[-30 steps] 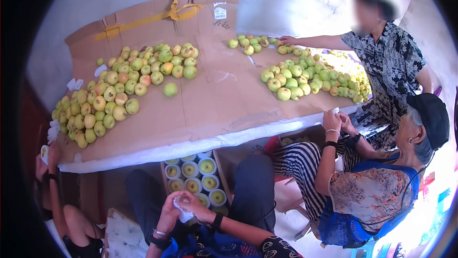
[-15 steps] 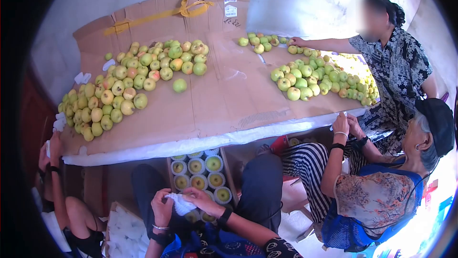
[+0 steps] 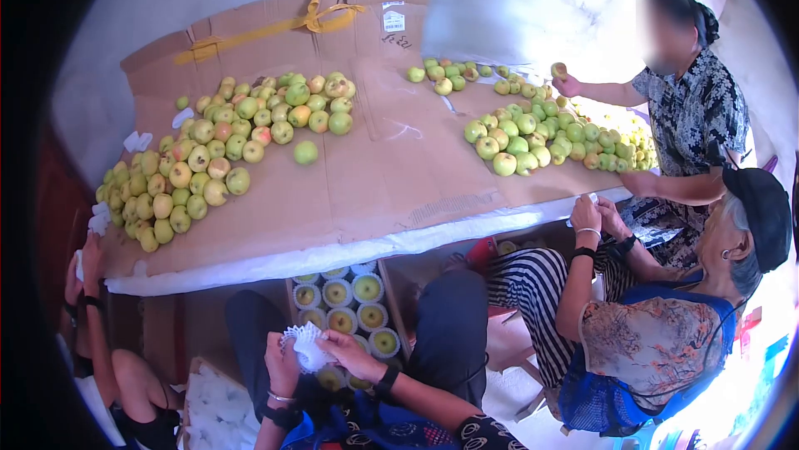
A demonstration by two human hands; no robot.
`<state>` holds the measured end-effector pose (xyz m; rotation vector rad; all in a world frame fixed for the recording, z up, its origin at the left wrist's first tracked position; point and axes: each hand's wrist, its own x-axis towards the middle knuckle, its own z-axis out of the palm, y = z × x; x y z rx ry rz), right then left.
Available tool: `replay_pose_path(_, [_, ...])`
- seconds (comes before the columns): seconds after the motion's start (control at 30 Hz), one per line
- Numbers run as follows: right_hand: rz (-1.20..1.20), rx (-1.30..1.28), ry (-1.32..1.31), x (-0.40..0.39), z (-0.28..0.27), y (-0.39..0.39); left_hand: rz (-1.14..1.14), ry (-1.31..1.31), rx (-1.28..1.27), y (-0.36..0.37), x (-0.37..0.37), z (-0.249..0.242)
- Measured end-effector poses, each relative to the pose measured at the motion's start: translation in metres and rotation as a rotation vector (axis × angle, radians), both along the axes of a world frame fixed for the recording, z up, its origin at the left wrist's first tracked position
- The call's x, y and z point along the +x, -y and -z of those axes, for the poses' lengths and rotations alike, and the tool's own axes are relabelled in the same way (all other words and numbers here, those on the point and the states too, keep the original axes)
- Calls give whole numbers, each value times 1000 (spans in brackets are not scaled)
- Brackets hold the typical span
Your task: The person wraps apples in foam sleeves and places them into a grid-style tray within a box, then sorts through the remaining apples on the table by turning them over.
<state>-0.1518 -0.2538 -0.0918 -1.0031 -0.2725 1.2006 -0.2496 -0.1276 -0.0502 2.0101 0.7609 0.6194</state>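
Note:
A white foam fruit net point(image 3: 306, 347) is held between my two hands over my lap, its frilled edge spread wider at the top. My left hand point(image 3: 281, 364) closes on its left side. The fingers of my right hand point(image 3: 349, 353) pinch its right side. Just beyond my hands, between my knees, stands an open cardboard box point(image 3: 394, 300). Rows of apples in white foam nets fill it, among them a netted apple point(image 3: 367, 288); my hands cover part of the nearest rows.
A cardboard-covered table point(image 3: 374, 192) bears a large apple heap point(image 3: 191, 150) on the left and another apple heap point(image 3: 533, 134) on the right. A carton of white foam nets point(image 3: 212, 408) stands by my left leg. One person point(image 3: 695, 109) holds an apple; a seated person point(image 3: 666, 333) is at right, another person's arm point(image 3: 96, 317) at left.
The foam net has been spread wider at its top between my hands. Across the table, the standing person's hand has lifted an apple and drawn back to the right.

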Motion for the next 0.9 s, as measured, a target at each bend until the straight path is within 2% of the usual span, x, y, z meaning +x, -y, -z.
replay_pose_path(0.03, [-4,5,-1,0,1,0,-4,-1,5,-2,-1,5])
replay_pose_path(0.1, [129,-65,134,0,2,0,-83,203,-551,-4,-5,22])
replay_pose_path(0.13, [116,-63,129,-1,3,-1,-97,202,-548,-5,-7,24])
replay_pose_path(0.2, [267,-167,493,0,3,-2,-43,160,-344,-8,-7,26])
replay_pose_path(0.23, [245,-256,575,2,-7,-1,-19,113,-291,-10,-9,32])
replay_pose_path(0.27, [245,-253,574,5,1,-3,-20,113,-288,-7,-6,16])
replay_pose_path(0.33, [375,-203,504,13,9,-4,-17,141,-623,5,-3,-17])
replay_pose_path(0.37, [367,-244,623,19,5,2,-19,138,-626,7,-4,-19])
replay_pose_path(0.4, [368,-248,621,19,1,2,-42,133,-398,8,-4,-20])
replay_pose_path(0.43, [379,-302,732,20,-6,2,-59,129,-168,9,-2,-21])
replay_pose_path(0.47, [399,-365,847,21,-13,4,-41,133,-175,10,0,-25])
replay_pose_path(0.5, [425,-289,874,15,-21,3,51,90,-304,15,1,-28])
replay_pose_path(0.53, [399,-292,1060,12,-17,2,150,43,-435,21,4,-27])
replay_pose_path(0.67, [356,-136,892,-5,-25,4,292,243,-736,32,14,-4])
replay_pose_path(0.7, [340,-92,807,-10,-23,-1,289,216,-722,29,12,3])
replay_pose_path(0.73, [340,-82,673,-12,-23,-3,244,206,-766,24,8,18])
replay_pose_path(0.8, [312,38,310,-12,-8,-6,241,187,-747,24,8,12])
replay_pose_path(0.87, [352,8,361,-8,-18,-3,227,201,-736,23,8,7])
replay_pose_path(0.9, [398,-28,413,-6,-22,-2,185,185,-826,21,7,2])
